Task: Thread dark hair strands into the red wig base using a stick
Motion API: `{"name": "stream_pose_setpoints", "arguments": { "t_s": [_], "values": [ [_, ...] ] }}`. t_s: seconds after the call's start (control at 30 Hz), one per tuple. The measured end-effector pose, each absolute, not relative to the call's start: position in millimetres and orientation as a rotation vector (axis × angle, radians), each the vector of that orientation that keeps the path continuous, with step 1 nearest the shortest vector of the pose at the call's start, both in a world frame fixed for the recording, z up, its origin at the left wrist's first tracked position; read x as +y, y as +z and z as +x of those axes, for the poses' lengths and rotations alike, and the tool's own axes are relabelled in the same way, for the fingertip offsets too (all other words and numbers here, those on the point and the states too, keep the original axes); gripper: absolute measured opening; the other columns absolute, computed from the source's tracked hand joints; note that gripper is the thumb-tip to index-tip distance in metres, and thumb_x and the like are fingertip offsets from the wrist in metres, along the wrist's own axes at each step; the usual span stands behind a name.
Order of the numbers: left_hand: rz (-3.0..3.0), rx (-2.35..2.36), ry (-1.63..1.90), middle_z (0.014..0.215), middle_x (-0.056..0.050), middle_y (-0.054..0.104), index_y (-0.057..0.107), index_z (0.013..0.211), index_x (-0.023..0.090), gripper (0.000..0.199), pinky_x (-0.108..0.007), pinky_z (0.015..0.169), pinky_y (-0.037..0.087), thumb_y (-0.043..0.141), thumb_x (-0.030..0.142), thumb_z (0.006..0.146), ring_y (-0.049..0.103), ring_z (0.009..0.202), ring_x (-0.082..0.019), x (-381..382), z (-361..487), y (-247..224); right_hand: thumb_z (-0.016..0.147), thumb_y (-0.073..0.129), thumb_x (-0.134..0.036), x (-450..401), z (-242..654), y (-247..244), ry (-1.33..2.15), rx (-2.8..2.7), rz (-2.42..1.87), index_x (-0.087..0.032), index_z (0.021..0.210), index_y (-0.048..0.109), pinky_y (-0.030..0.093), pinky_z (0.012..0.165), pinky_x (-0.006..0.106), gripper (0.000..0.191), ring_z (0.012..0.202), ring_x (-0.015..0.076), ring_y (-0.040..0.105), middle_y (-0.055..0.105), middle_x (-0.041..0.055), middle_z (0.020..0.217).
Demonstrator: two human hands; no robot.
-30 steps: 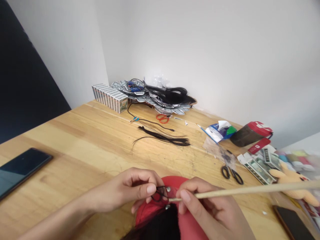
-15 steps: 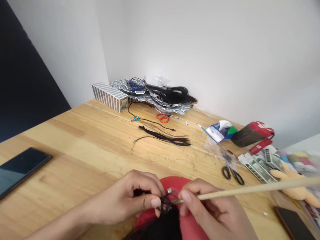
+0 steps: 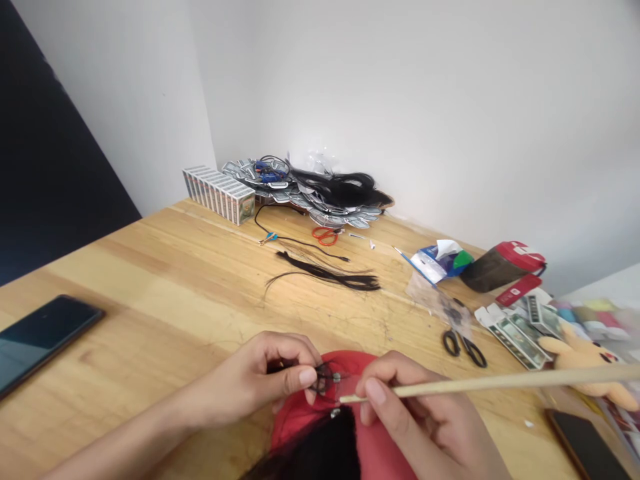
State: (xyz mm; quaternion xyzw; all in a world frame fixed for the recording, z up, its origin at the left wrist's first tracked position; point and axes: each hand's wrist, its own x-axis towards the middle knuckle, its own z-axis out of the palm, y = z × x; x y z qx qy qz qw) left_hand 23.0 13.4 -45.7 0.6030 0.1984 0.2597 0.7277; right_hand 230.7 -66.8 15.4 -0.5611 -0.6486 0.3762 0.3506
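My left hand is closed in a pinch on a small bunch of black hair strands. My right hand grips a long, thin wooden-handled tool like a pen; its tip points left toward the strands, though the very end is too fine to make out. Under both hands sits a rounded red form, with a mass of black hair on its near side. Two small shiny metal bits, perhaps pins, show on the form between my hands.
A loose hair bundle lies mid-table. Black-handled scissors and opened boxes are at right. Phones lie at left and lower right. Behind stand stacked small boxes and more black hair.
The tool's tip has drawn slightly left and up, apart from the dark clump it was in. Strands in my left hand now spread out, and the metal bits show more plainly.
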Motion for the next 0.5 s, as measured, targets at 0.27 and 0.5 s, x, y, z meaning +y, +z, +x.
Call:
{"name": "stream_pose_setpoints", "arguments": {
  "t_s": [0.27, 0.5],
  "values": [
    [1.288, 0.449, 0.568, 0.091, -0.004, 0.061, 0.069, 0.078, 0.013, 0.037, -0.017, 0.053, 0.038, 0.063, 0.046, 0.095, 0.048, 0.064, -0.009, 16.1, 21.7, -48.5, 0.100, 0.050, -0.027, -66.1, 230.7, 14.1, 0.935, -1.688, -1.432, -0.024, 0.079, 0.064, 0.046, 0.065, 0.021, 0.026, 0.067, 0.0142, 0.064, 0.066, -0.0032, 0.072],
    [1.205, 0.425, 0.534, 0.103, -0.009, 0.066, 0.068, 0.077, 0.012, 0.042, -0.017, 0.051, 0.039, 0.065, 0.051, 0.092, 0.047, 0.058, -0.007, 15.2, 20.4, -53.0, 0.101, 0.048, -0.032, -66.8, 231.8, 12.9, 0.945, -1.664, -1.448, -0.024, 0.076, 0.063, 0.045, 0.061, 0.020, 0.031, 0.064, 0.0133, 0.061, 0.064, -0.0036, 0.070]
  ]
}}
